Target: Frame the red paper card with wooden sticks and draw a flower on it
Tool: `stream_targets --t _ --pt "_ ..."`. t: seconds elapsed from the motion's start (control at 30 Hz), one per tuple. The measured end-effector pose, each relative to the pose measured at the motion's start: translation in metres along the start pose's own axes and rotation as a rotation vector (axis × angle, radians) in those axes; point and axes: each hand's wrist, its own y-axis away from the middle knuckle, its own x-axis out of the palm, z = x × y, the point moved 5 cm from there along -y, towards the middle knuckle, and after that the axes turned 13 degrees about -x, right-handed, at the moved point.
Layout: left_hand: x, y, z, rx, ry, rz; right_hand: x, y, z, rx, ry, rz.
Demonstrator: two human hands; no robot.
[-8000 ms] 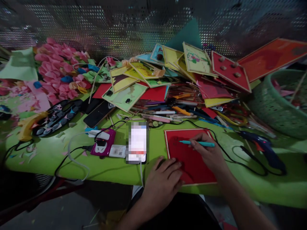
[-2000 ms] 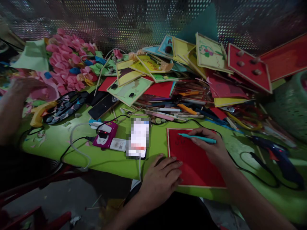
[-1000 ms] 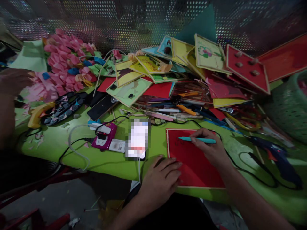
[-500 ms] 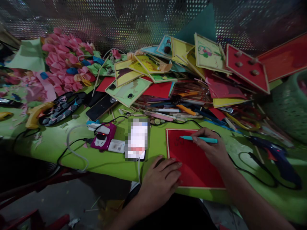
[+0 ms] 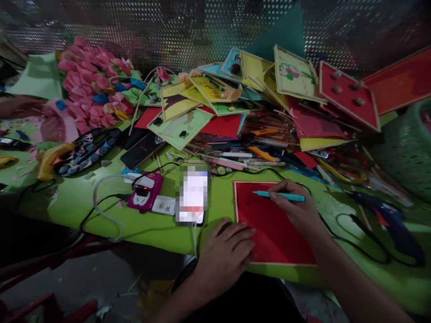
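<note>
A red card (image 5: 283,237) with a pale stick border lies on the green tabletop in front of me. Pinched in my right hand (image 5: 294,204) is a turquoise pen (image 5: 291,196), its tip at the upper left part of the card. Small dark marks (image 5: 251,198) show beside the tip. My left hand (image 5: 227,249) rests flat, fingers spread, over the card's lower left edge. A lit phone (image 5: 191,195), its screen blurred out, lies left of the card with a white cable plugged in.
A purple power strip (image 5: 144,193) with cables sits left of the phone. On the right lies a blue glue gun (image 5: 390,220) near a green basket (image 5: 404,143). Framed cards (image 5: 183,128), pens and sticks pile up behind. Pink paper petals (image 5: 84,85) heap at back left.
Another person's hand has come in at the far left, by the pink paper. My hands, the pen and the card stay almost where they were.
</note>
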Motion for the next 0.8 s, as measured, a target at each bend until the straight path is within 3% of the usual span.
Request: stream_targets --t 0.8 --pt "0.0008 0.0004 -0.0001 0.005 -0.007 0.019 0.0032 -0.0001 0.0062 -0.017 0.031 0.059"
